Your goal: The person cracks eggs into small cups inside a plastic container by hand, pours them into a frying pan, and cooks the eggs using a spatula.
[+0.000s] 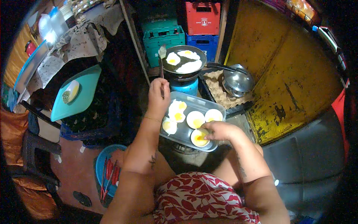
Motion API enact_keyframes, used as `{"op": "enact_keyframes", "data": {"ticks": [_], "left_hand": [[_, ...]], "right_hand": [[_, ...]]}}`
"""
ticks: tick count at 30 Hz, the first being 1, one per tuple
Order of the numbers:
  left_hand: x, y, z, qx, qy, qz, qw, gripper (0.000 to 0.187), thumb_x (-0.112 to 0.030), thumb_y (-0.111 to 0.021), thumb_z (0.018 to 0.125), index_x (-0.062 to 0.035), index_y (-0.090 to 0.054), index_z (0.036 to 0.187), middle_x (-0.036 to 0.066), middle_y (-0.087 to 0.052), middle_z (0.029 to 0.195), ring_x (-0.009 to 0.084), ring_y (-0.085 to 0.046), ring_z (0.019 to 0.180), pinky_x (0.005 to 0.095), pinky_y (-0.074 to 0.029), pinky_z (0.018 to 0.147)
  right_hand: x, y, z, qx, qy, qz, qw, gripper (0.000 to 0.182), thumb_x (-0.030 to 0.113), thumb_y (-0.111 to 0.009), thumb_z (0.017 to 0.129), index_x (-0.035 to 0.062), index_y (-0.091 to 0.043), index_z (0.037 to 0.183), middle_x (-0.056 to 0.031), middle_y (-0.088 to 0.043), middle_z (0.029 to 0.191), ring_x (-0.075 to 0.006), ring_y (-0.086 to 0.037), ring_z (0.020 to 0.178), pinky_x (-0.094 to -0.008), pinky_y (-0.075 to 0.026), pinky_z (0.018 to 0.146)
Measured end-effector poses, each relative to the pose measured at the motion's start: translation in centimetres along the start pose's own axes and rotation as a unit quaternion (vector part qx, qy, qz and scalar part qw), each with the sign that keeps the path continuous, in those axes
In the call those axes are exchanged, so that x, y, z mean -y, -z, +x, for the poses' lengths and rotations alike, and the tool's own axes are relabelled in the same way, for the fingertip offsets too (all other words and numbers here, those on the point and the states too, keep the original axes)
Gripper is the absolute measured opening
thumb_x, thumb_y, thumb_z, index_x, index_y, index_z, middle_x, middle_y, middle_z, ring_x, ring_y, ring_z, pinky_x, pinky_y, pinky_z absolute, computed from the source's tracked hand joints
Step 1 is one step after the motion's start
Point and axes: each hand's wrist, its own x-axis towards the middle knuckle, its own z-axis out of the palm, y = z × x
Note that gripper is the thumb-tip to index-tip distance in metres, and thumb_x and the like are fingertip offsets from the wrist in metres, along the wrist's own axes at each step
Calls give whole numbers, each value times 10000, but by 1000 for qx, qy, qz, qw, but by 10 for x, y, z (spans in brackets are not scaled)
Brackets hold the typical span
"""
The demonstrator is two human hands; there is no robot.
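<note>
Crates [202,23] stand behind the pan [181,63]; the left hand [158,91] holds a spatula [162,52], the right hand [220,131] pinches a bowl [199,145]; tipping it could spill the egg [199,138].

The left hand [159,91] grips a spatula [162,52], its blade by the left edge of a frying pan [203,56] where eggs [189,67] lie. Over here, the right hand [223,131] touches one of three small white bowls [195,120] with yolk inside, all in a clear plastic container [182,133] beside fried eggs [179,116]. Stacked crates [202,19] stand behind.
</note>
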Motion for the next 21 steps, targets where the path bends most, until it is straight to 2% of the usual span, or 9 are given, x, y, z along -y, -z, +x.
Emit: {"op": "enact_keyframes", "data": {"ticks": [11, 15, 17, 21], "left_hand": [[-19, 30, 12, 12, 27, -9, 1000, 92, -74, -580, 906, -28, -586, 985, 124, -612, 930, 256, -607, 861, 350, -486, 793], [-23, 40, 19, 20, -36, 21, 999, 104, -59, -564, 907, -27, -614, 992, 101, -626, 903, 212, -617, 856, 325, -487, 794], [-21, 43, 18, 27, 13, -14, 999, 101, -50, -560, 906, -25, -609, 991, 83, -629, 893, 182, -614, 841, 309, -487, 786], [-13, 42, 15, 17, 32, -37, 999, 101, -42, -556, 906, -22, -605, 991, 77, -630, 883, 172, -609, 824, 303, -488, 778]], "right_hand": [[1, -1, 0, 1, -10, -8, 1000, 603, 373, -708, 823, 58, -555, 1314, -213, -628, 1201, -371, -599, 1113, -411, -462, 969], [2, -2, 1, -1, -11, -4, 1000, 596, 380, -707, 824, 64, -563, 1308, -214, -633, 1190, -373, -601, 1109, -412, -462, 967], [6, 0, 2, 17, -31, -2, 999, 578, 321, -717, 831, 92, -547, 1335, -207, -627, 1197, -356, -592, 1116, -398, -452, 968], [12, 1, 3, 22, -34, -7, 999, 572, 326, -716, 834, 87, -551, 1327, -208, -628, 1192, -356, -593, 1113, -398, -451, 964]]}}
